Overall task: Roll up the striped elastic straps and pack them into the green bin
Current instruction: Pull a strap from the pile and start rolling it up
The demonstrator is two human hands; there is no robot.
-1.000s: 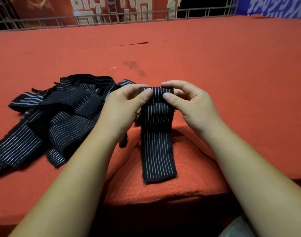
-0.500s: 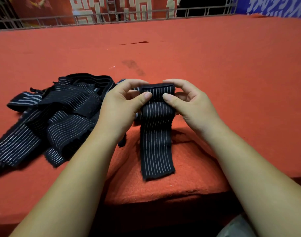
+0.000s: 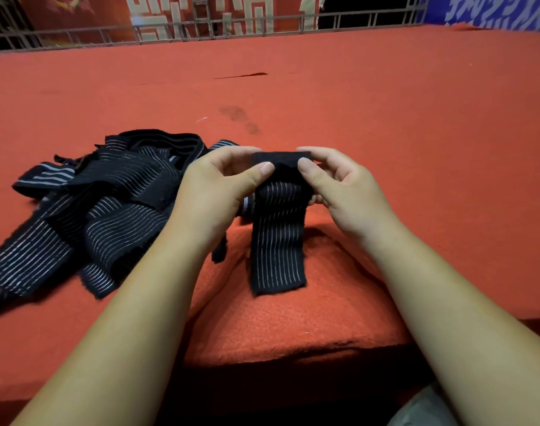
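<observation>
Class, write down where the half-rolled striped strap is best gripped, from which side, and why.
Grip the strap at its rolled far end, coming in from both side edges, thumbs on the near face, as the left hand and right hand do. That roll looks the thick, firm part; the flat tail toward the person is limp.

I have one view to work from: a wide-angle camera worn on the person's head. It faces forward and tilts down across the red felt table [image 3: 400,124]. It sits close, so both forearms run in from the bottom corners. The left hand [image 3: 213,195] and right hand [image 3: 351,195] meet near the middle of my frame, on the striped strap [image 3: 277,241]. The pile of straps [image 3: 102,210] lies toward my left edge. The metal railing [image 3: 201,29] at the table's far side lines the top.
</observation>
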